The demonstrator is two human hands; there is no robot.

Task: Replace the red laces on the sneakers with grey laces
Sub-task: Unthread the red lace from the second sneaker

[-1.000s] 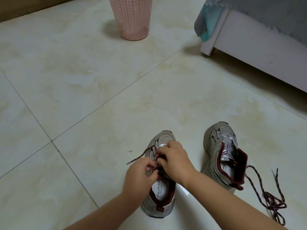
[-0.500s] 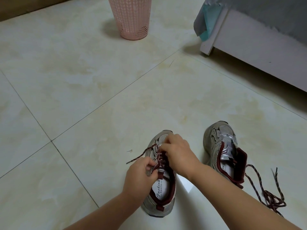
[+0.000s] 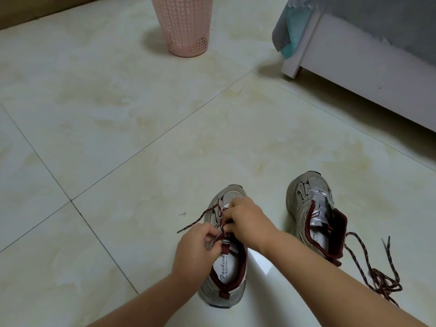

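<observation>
Both hands work over the near sneaker (image 3: 225, 274), which stands on the tiled floor (image 3: 118, 138) directly under them. The left hand (image 3: 195, 251) pinches the red lace (image 3: 218, 219) at the tongue; the right hand (image 3: 250, 220), fingers curled, seems to grip the same lace at the lower eyelets — its fingertips are hidden. One lace end trails just left of the left hand. Right of the right forearm stands the second sneaker (image 3: 311, 208), unlaced, with a loose red lace (image 3: 377, 274) heaped beside it. Far beyond the hands — a pink basket (image 3: 182, 24) and a white bed frame (image 3: 354, 74).
</observation>
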